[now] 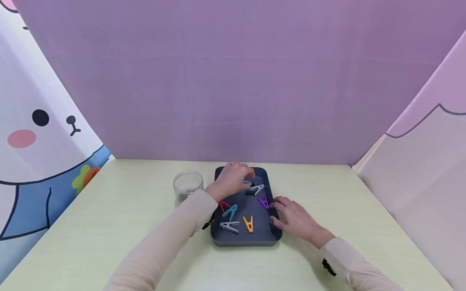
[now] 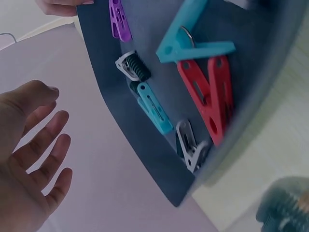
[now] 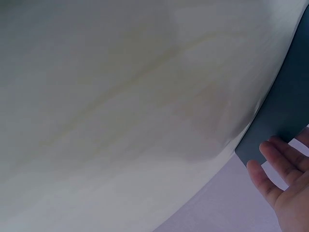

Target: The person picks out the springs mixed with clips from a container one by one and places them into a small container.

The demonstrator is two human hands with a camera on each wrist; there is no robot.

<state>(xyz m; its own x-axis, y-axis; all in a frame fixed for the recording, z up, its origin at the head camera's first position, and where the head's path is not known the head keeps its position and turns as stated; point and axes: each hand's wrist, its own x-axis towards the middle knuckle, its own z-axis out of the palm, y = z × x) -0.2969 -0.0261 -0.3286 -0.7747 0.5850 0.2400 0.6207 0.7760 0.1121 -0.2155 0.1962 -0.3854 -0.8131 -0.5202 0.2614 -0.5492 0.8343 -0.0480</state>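
A dark grey tray (image 1: 244, 243) holds several plastic clothespins: purple (image 1: 263, 203), red (image 1: 224, 206), teal (image 1: 230, 211), yellow (image 1: 248, 224) and grey (image 1: 229, 227). Near its far end lie another grey clothespin (image 1: 257, 189), a teal one (image 2: 154, 108) and dark coiled pieces (image 2: 138, 66). Above that end hovers my left hand (image 1: 234, 178), its fingers loosely bent and nothing between them. My right hand (image 1: 294, 218) rests at the tray's right rim, fingertips against the side wall. In the right wrist view, its fingers (image 3: 280, 159) are relaxed.
Left of the tray stands a clear round jar (image 1: 188, 186) with small dark contents, close to my left forearm. A purple cloth wall (image 1: 233, 81) rises behind the pale table (image 1: 127, 210). Printed cloths hang on both sides.
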